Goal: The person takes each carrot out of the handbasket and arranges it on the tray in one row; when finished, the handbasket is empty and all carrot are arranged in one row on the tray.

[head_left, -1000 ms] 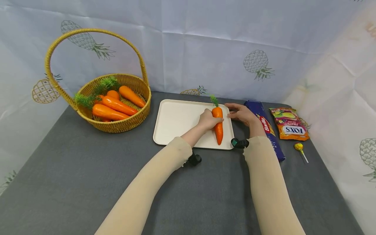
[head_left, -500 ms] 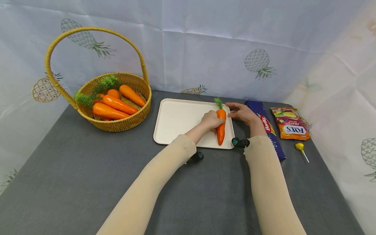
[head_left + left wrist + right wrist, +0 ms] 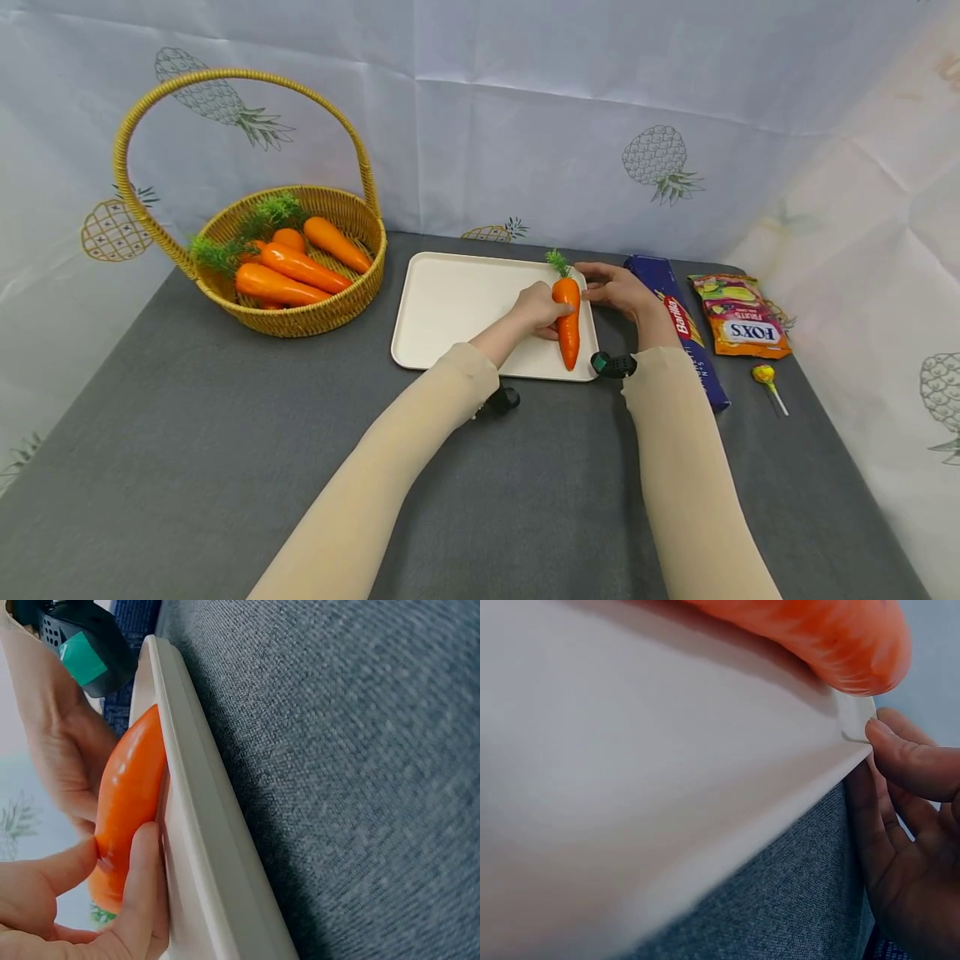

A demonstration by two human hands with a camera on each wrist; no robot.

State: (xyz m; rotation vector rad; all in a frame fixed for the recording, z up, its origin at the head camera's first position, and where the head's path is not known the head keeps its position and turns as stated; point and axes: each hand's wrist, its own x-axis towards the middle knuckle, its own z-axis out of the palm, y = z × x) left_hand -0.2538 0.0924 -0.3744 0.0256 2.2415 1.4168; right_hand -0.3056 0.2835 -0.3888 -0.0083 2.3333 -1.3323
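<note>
An orange carrot (image 3: 569, 335) with a green tuft lies lengthwise over the right part of a cream tray (image 3: 457, 304). My left hand (image 3: 538, 307) pinches it from the left side. In the left wrist view, thumb and fingers press on both sides of the carrot (image 3: 126, 799), close above the tray's floor. At the tray's right edge, my right hand (image 3: 621, 293) holds the rim. The right wrist view has the right thumb (image 3: 907, 757) on top of the tray (image 3: 645, 750) near a corner, the fingers outside and below.
A wicker basket (image 3: 315, 321) with several carrots (image 3: 303, 267) stands back left, its tall handle arching up. Right of the right hand lie a blue Barilla pasta box (image 3: 678, 325), a Fox's candy bag (image 3: 742, 317) and a lollipop (image 3: 765, 377). Patterned cloth (image 3: 525, 150) hangs behind.
The left hand has carried the carrot slightly rightward on the tray, and the carrot's tip has swung a little right. The right hand has stayed at the tray's edge.
</note>
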